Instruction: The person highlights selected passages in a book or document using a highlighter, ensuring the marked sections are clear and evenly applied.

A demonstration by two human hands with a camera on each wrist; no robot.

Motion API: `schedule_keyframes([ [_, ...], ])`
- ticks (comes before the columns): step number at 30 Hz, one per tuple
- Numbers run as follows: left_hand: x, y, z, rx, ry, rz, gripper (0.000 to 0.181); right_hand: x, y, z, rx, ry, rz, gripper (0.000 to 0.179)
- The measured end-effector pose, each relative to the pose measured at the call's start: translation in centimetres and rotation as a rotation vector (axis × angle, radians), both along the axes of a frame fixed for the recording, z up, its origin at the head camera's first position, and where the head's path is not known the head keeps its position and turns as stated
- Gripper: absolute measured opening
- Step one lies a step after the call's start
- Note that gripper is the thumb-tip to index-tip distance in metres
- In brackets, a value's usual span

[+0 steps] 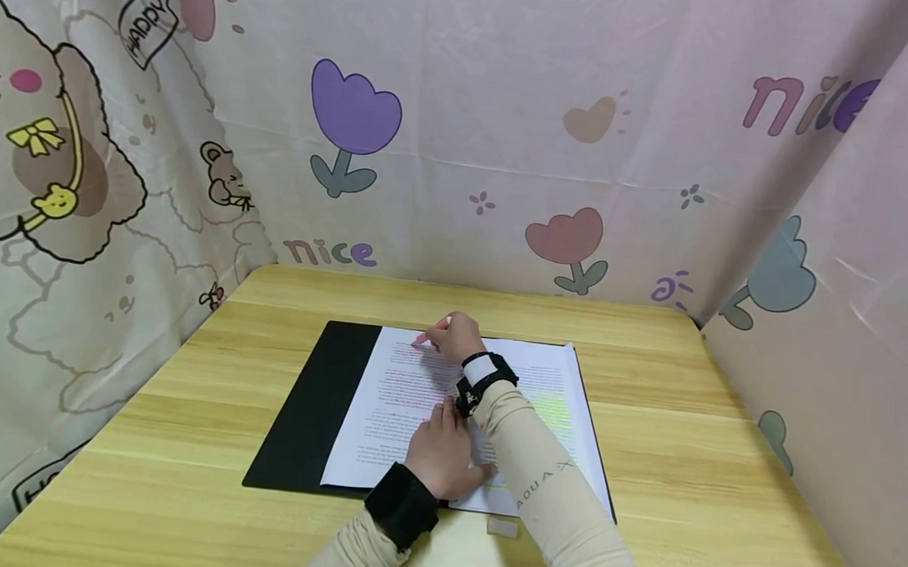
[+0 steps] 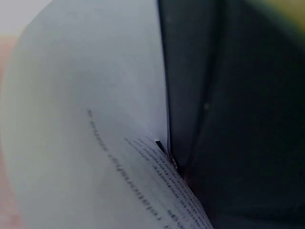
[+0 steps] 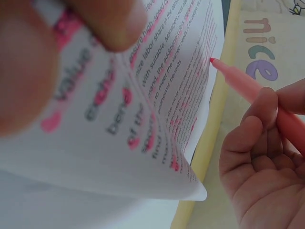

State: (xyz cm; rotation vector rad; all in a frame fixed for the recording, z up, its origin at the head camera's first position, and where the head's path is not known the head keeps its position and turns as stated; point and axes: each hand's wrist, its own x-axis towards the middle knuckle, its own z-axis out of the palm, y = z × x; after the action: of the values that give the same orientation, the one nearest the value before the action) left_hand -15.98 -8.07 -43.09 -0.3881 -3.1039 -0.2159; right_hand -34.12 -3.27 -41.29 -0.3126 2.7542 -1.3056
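Near the top of the left printed page (image 1: 390, 398), my right hand (image 1: 460, 338) grips a pink highlighter (image 3: 238, 78), its fingers curled round the barrel. The tip is at the upper lines in the head view. Pink marks run through many lines of text. My left hand (image 1: 444, 454) rests spread on the pages near the middle fold, fingers extended. Under it, the right page (image 1: 580, 421) carries a block of yellow-green highlighting. Both pages lie in an open black folder (image 1: 307, 412). In the left wrist view, a curved page (image 2: 95, 71) hides the left hand.
A small whitish block (image 1: 502, 528) lies on the wooden table (image 1: 186, 424) just below the folder's front edge. Patterned cloth (image 1: 459, 150) hangs behind the table and along both sides. My right forearm crosses over the right page.
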Motion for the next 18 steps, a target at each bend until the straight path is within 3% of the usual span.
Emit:
schedule_keyframes([
  [18, 0.18, -0.02, -0.08, -0.015, 0.038, -0.006, 0.095, 0.02, 0.93, 0.12, -0.043, -0.085, -0.067, 0.021],
])
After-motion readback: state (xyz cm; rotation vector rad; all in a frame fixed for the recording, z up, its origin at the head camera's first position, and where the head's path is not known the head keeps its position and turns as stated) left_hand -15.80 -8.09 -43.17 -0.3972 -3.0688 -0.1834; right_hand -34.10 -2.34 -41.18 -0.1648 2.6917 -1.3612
